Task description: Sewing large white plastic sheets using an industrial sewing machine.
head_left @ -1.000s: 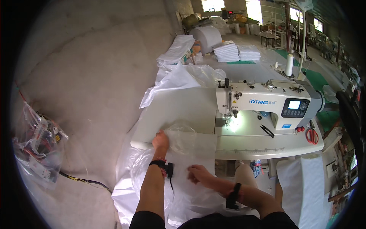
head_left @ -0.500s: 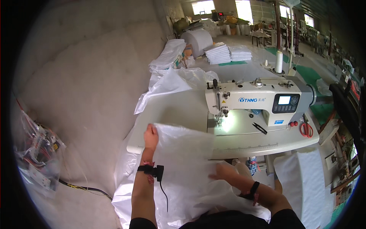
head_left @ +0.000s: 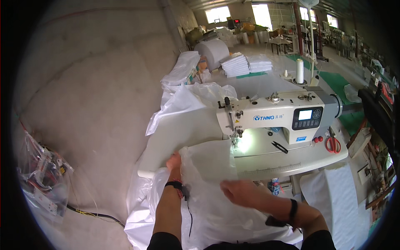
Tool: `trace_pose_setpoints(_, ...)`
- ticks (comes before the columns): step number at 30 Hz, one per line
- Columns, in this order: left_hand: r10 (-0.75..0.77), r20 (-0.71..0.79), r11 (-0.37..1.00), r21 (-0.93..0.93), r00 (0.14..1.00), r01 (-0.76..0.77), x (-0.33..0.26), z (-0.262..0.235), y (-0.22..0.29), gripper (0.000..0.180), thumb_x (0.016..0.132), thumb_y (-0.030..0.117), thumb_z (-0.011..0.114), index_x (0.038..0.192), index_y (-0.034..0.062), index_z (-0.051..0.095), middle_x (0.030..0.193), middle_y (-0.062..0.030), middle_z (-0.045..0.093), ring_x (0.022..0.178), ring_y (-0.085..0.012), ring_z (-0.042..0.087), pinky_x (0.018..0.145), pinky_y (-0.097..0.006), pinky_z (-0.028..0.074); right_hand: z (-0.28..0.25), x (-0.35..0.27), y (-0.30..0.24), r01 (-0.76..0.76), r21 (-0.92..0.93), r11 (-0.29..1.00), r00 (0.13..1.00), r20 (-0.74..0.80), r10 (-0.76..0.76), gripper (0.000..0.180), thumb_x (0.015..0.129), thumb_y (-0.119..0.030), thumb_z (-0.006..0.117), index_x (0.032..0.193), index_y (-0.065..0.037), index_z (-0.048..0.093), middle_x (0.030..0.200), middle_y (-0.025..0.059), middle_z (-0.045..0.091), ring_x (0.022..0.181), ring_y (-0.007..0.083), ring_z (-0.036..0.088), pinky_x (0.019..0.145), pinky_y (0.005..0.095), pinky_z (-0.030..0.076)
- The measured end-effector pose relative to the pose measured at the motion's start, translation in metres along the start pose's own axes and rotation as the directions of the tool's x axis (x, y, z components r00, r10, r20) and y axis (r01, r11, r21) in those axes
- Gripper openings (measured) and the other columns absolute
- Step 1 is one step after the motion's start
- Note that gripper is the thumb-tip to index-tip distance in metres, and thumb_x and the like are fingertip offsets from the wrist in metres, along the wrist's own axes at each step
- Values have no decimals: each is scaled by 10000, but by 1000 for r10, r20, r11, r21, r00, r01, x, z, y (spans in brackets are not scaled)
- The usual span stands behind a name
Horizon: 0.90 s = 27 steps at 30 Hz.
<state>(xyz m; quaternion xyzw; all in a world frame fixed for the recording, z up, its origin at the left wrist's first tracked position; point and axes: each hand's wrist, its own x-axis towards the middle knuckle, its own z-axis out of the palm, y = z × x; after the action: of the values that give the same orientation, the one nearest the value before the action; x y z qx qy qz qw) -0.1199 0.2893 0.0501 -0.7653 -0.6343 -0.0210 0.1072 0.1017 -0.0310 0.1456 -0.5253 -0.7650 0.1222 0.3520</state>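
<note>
A white, slightly see-through plastic sheet (head_left: 210, 166) spreads from the sewing table's front edge down over my lap. My left hand (head_left: 174, 161) is closed on its left edge, fingers partly hidden by the sheet. Over the sheet's right side is my right hand (head_left: 239, 192), its fingers smeared by motion; whether they grip the sheet I cannot tell. The sheet's far right corner lies by the needle area of a white sewing machine (head_left: 273, 114), whose lamp is lit. Black thread snips (head_left: 279, 147) and red-handled scissors (head_left: 333, 144) lie right of the needle.
More white sheeting (head_left: 179, 104) drapes over the table's far left side. Folded white stacks (head_left: 235, 65) lie behind the machine near a large white roll (head_left: 212, 53). A thread cone (head_left: 299, 71) stands at the back. A clear bag of parts (head_left: 43, 175) hangs at the left.
My left hand has moved right and nearer to me with the sheet's edge. The sheet now reaches close to the needle. My right hand has shifted slightly left.
</note>
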Motion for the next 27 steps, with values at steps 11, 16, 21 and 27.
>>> trace_pose_setpoints(11,281,-566,951,54,775,-306,-15,-27,-38,319,845,257,522,1134,123,520,1030,-125,582,1024,-291,555,856,-440,463,77,44,107,-118,-495,861,993,-32,117,719,876,-537,442,1329,17,371,1420,176,317,1360,286,230,1102,484,149)
trace_pose_setpoints(16,449,-234,798,-330,862,-505,-31,-43,-32,421,838,231,522,1242,131,457,1228,-102,482,1134,-289,467,917,-462,387,76,45,105,-90,-509,856,995,-91,51,715,875,-541,440,1304,29,398,1384,188,368,1340,307,268,1095,488,166)
trace_pose_setpoints(21,373,-26,915,-156,927,-372,-49,-17,29,657,878,544,419,1386,137,334,1441,-117,281,1332,-307,245,1036,-589,173,62,49,82,-155,-412,898,987,-39,153,649,865,-498,511,1247,26,477,1348,198,413,1299,339,336,1069,487,235)
trace_pose_setpoints(27,197,-77,950,-229,977,-210,-40,-10,56,708,848,628,391,1375,157,348,1441,-121,284,1319,-395,239,984,-684,139,66,10,-34,-185,168,968,983,47,179,866,797,-592,562,1359,12,300,1348,258,377,1202,374,450,950,445,409)
